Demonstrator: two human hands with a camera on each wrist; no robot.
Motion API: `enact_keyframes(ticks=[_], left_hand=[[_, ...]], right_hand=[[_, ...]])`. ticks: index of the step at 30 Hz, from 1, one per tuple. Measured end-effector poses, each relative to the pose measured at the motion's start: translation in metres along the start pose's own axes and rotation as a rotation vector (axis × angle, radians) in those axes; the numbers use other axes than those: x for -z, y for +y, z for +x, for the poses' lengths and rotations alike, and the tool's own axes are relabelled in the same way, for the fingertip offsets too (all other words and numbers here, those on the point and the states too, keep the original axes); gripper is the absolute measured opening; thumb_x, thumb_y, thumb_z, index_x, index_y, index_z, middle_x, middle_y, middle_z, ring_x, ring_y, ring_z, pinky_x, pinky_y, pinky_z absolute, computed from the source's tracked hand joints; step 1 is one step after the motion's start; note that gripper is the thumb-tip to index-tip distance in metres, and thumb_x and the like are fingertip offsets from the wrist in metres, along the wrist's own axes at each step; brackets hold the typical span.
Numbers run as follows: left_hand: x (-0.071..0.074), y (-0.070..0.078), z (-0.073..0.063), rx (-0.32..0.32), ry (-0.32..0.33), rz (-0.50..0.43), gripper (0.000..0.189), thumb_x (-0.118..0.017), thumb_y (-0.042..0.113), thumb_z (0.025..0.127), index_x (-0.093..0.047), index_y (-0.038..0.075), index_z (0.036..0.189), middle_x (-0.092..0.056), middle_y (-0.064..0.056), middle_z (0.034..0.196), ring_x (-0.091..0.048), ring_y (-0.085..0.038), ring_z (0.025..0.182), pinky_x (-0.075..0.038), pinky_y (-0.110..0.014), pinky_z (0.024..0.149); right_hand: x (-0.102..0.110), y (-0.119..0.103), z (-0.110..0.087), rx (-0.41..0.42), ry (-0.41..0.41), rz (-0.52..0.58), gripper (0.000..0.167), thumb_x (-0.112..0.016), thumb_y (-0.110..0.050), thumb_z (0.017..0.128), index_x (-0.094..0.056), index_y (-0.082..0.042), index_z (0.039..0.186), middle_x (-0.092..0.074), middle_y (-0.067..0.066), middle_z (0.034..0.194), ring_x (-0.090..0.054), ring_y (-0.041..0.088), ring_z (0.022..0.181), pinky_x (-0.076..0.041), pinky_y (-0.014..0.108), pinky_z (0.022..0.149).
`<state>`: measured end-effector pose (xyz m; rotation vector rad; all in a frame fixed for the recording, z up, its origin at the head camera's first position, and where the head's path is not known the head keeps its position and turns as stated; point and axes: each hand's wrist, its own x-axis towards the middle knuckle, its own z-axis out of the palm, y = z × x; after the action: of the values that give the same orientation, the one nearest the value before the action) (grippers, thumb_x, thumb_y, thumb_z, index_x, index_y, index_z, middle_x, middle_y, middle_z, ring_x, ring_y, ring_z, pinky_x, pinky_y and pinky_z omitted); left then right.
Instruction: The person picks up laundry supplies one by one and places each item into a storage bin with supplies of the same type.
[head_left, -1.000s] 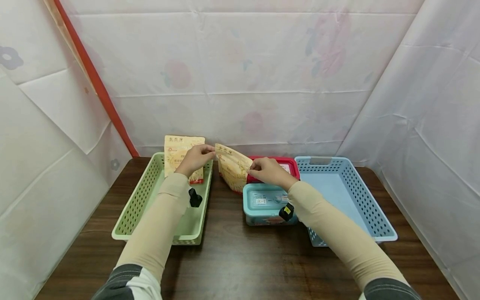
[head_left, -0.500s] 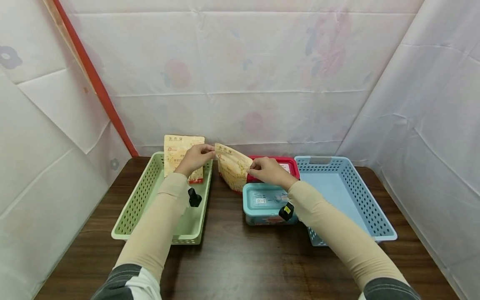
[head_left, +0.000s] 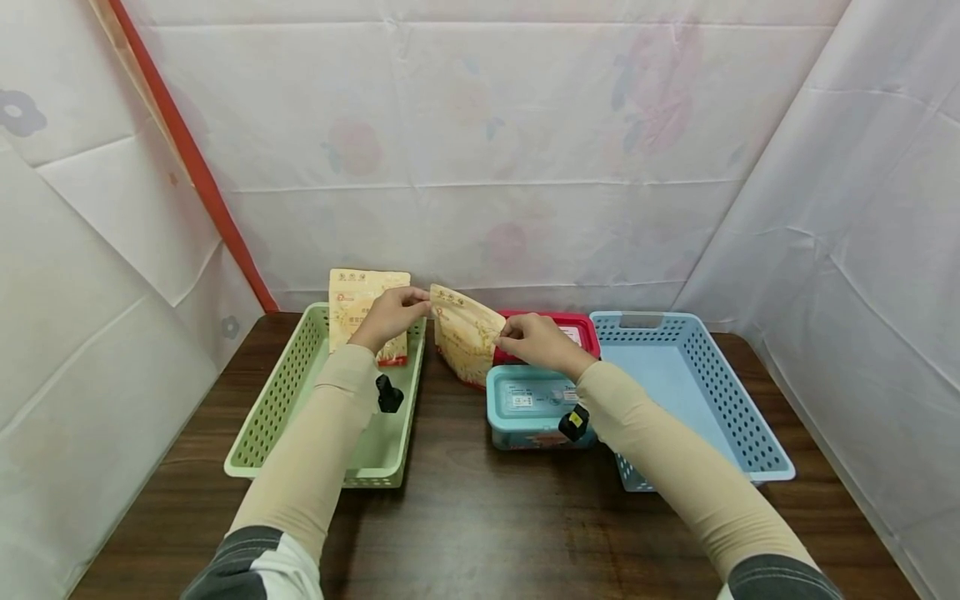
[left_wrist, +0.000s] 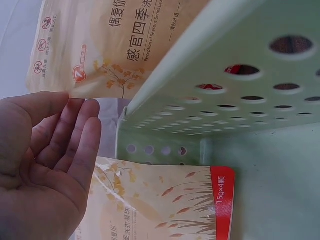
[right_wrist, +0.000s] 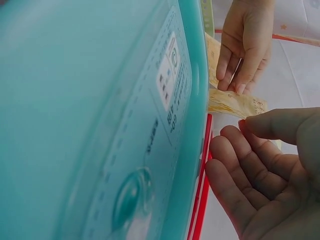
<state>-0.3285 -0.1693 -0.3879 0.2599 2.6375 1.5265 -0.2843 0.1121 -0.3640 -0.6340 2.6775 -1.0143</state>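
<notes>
My left hand (head_left: 393,319) pinches the upper left corner of a cream laundry-pod pouch (head_left: 463,337), with thumb and forefinger on its edge in the left wrist view. On the pouch's other side, my right hand (head_left: 542,342) pinches its right edge between thumb and forefinger. The pouch leans at a slant just right of the green basket (head_left: 382,475), its red bottom low by the table. A second, matching pouch (head_left: 352,304) stands inside that basket at the back, partly hidden by the left hand and forearm.
Below the right hand is a teal lidded box (head_left: 517,404), with a red-lidded box (head_left: 585,329) behind it. To the right stands a light blue basket (head_left: 675,362). All rest on a dark wooden table (head_left: 480,517), with white patterned sheets (head_left: 465,125) hanging around it.
</notes>
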Motion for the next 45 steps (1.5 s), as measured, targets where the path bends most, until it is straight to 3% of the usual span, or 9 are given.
enact_keyframes(ticks=[9, 23, 34, 40, 45], left_hand=[[0.002, 0.004, -0.004, -0.004, -0.010, -0.042, 0.035, -0.054, 0.025, 0.106, -0.060, 0.003, 0.131, -0.061, -0.023, 0.122, -0.055, -0.040, 0.117, -0.044, -0.058, 0.097], [0.006, 0.010, -0.006, -0.036, 0.000, -0.039, 0.036, -0.055, 0.027, 0.105, -0.060, 0.004, 0.133, -0.059, -0.020, 0.128, -0.053, -0.037, 0.120, -0.045, -0.055, 0.099], [0.013, 0.016, -0.008, -0.071, 0.033, -0.071, 0.037, -0.057, 0.028, 0.104, -0.059, 0.005, 0.133, -0.060, -0.014, 0.127, -0.054, -0.031, 0.120, -0.045, -0.051, 0.101], [0.016, 0.023, -0.011, -0.090, 0.047, -0.129, 0.041, -0.058, 0.029, 0.103, -0.058, 0.003, 0.134, -0.060, -0.016, 0.125, -0.054, -0.035, 0.122, -0.042, -0.052, 0.104], [0.019, 0.030, -0.013, -0.096, 0.062, -0.133, 0.044, -0.059, 0.034, 0.103, -0.058, 0.005, 0.136, -0.060, -0.015, 0.126, -0.054, -0.035, 0.120, -0.041, -0.055, 0.104]], right_hand=[[0.001, -0.001, -0.002, 0.014, 0.020, 0.025, 0.020, -0.063, -0.027, 0.100, -0.070, -0.009, 0.100, -0.068, 0.003, 0.095, -0.058, 0.019, 0.081, -0.051, 0.034, 0.070], [0.003, -0.005, -0.005, 0.053, 0.050, 0.073, 0.023, -0.061, -0.024, 0.101, -0.070, -0.002, 0.104, -0.069, 0.014, 0.101, -0.059, 0.020, 0.084, -0.052, 0.036, 0.074], [0.004, -0.007, -0.008, 0.071, 0.153, 0.136, 0.023, -0.061, -0.026, 0.101, -0.068, -0.004, 0.107, -0.067, 0.003, 0.095, -0.059, 0.020, 0.084, -0.051, 0.037, 0.073], [0.006, -0.010, -0.011, 0.120, 0.231, 0.199, 0.015, -0.061, -0.025, 0.101, -0.066, -0.010, 0.099, -0.065, 0.012, 0.092, -0.052, 0.024, 0.073, -0.046, 0.038, 0.065], [0.008, -0.015, -0.014, 0.158, 0.273, 0.271, 0.015, -0.059, -0.025, 0.102, -0.064, -0.011, 0.100, -0.064, 0.010, 0.095, -0.056, 0.022, 0.080, -0.048, 0.038, 0.071]])
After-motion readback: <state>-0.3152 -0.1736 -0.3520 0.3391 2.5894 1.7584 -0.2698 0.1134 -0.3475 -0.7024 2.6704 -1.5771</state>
